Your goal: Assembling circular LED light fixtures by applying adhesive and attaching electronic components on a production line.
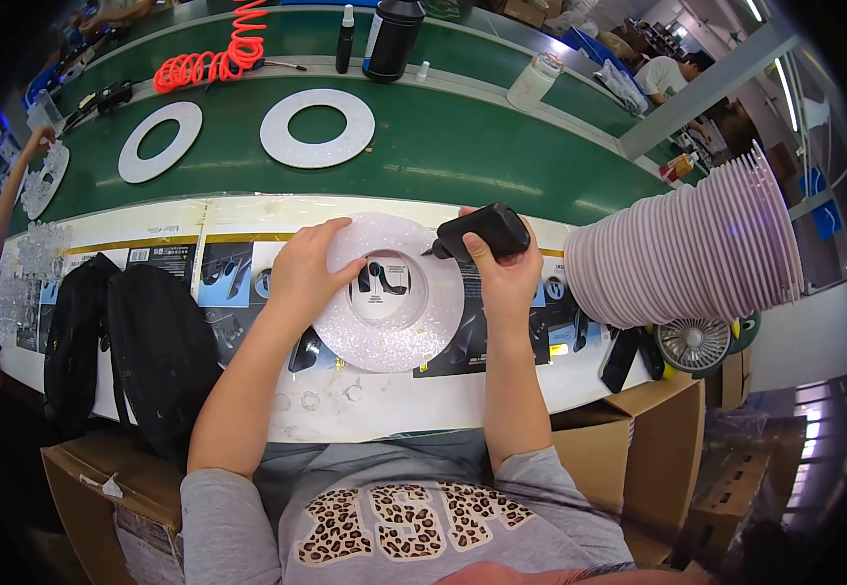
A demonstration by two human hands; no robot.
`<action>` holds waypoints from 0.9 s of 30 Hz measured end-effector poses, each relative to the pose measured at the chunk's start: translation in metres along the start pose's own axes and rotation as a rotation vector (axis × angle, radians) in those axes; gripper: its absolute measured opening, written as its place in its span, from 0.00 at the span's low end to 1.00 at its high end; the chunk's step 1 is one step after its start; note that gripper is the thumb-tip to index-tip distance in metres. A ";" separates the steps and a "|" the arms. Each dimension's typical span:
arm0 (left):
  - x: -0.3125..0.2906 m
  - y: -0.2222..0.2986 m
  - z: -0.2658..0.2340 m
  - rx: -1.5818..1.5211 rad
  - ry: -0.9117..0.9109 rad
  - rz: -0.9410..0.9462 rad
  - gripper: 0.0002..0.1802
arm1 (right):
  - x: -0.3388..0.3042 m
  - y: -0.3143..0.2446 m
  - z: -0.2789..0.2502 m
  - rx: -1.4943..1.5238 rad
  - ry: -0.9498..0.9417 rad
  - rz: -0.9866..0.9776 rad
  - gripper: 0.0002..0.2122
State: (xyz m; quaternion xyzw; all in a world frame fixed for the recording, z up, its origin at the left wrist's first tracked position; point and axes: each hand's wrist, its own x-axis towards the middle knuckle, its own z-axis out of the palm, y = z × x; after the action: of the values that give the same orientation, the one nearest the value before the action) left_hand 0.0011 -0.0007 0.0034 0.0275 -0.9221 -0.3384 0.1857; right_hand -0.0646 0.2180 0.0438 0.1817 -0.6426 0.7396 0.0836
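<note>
- Far left of the glitter ring: clear plastic pieces, heaped.
- Left of the glitter ring: two black bags, side by side.
- Beyond the glitter ring, to the left: two flat white rings, well apart on a green surface.
- At the upper left of the glitter ring: left hand, spread, fingers along the top, thumb at the central hole.
- Glitter ring: above printed sheets on the white worktop, between both hands.
- At the upper right of the glitter ring: black bottle, tilted, nozzle toward the surface; contact not discernible.
- Right of the glitter ring: right hand, wrapped around the black bottle.
- Farther right of the glitter ring: long stack of rings, tilted.
</note>
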 end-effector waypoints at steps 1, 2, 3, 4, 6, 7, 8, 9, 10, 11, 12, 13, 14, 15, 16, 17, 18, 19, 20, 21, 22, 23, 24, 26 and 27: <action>0.000 0.000 0.000 0.002 0.002 0.002 0.28 | 0.000 0.000 0.000 -0.002 -0.004 0.004 0.20; 0.000 0.000 0.000 0.001 0.001 0.003 0.28 | 0.000 0.000 0.000 -0.004 -0.002 0.004 0.20; 0.000 0.001 0.000 -0.003 0.001 0.002 0.28 | 0.000 -0.001 -0.001 -0.006 0.008 -0.005 0.20; 0.000 0.001 0.001 -0.007 0.001 0.001 0.28 | -0.001 -0.001 -0.001 -0.008 0.019 -0.015 0.20; 0.000 0.001 0.001 -0.005 0.004 0.002 0.28 | -0.001 -0.005 -0.001 -0.005 0.028 -0.019 0.19; 0.000 0.000 0.001 -0.005 0.006 0.005 0.28 | -0.001 -0.007 -0.002 -0.004 0.037 -0.024 0.19; 0.000 0.001 0.000 -0.004 0.008 0.003 0.28 | -0.001 -0.009 -0.002 -0.003 0.036 -0.024 0.19; 0.000 0.001 -0.001 -0.006 0.001 0.000 0.28 | -0.001 -0.011 -0.002 0.007 0.051 -0.037 0.18; 0.000 0.001 -0.001 -0.008 -0.005 -0.004 0.28 | -0.001 -0.012 -0.002 0.018 0.067 -0.050 0.18; 0.000 0.001 -0.001 -0.009 -0.004 -0.004 0.28 | -0.001 -0.012 -0.001 0.018 0.066 -0.050 0.18; 0.000 0.001 -0.001 -0.009 -0.006 -0.006 0.28 | -0.001 -0.012 -0.001 0.025 0.078 -0.075 0.18; 0.000 0.001 -0.001 -0.009 -0.007 -0.007 0.28 | 0.000 -0.011 -0.001 0.032 0.089 -0.100 0.17; 0.000 0.001 0.000 -0.010 -0.008 -0.006 0.28 | 0.000 -0.009 -0.001 0.031 0.090 -0.100 0.17; 0.000 0.000 0.000 -0.001 -0.001 0.000 0.28 | -0.001 -0.005 0.001 0.055 0.092 -0.112 0.18; 0.000 0.000 0.001 0.008 0.006 0.006 0.28 | -0.001 -0.002 0.002 0.079 0.093 -0.124 0.18; 0.000 -0.001 0.001 0.008 0.005 0.007 0.28 | -0.002 0.001 0.004 0.079 0.094 -0.124 0.18; 0.000 -0.002 0.002 0.000 0.011 0.012 0.28 | -0.002 0.003 0.005 0.085 0.081 -0.113 0.18; 0.000 -0.002 0.003 -0.007 0.016 0.017 0.28 | -0.003 0.005 0.006 0.091 0.068 -0.101 0.18; 0.000 -0.002 0.002 -0.006 0.017 0.017 0.28 | -0.004 0.007 0.008 0.091 0.067 -0.101 0.18; 0.000 -0.002 0.002 -0.005 0.009 0.009 0.28 | -0.004 0.008 0.010 0.115 0.050 -0.072 0.19; 0.000 -0.002 0.001 -0.005 0.002 0.001 0.28 | -0.005 0.009 0.011 0.139 0.033 -0.042 0.19; 0.000 -0.001 0.001 -0.006 0.002 0.002 0.28 | -0.004 0.010 0.010 0.138 0.033 -0.043 0.19; 0.000 -0.001 0.002 -0.011 0.003 0.000 0.28 | -0.004 0.012 0.009 0.119 0.028 -0.046 0.19; 0.000 -0.001 0.002 -0.015 0.005 -0.004 0.28 | -0.004 0.013 0.010 0.101 0.022 -0.050 0.19; 0.000 -0.001 0.001 -0.012 0.006 -0.001 0.28 | -0.004 0.013 0.010 0.102 0.022 -0.045 0.19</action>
State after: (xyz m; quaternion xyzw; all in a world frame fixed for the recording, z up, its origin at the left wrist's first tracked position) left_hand 0.0008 -0.0005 0.0018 0.0278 -0.9194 -0.3440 0.1885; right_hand -0.0643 0.2065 0.0317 0.1923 -0.5990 0.7711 0.0980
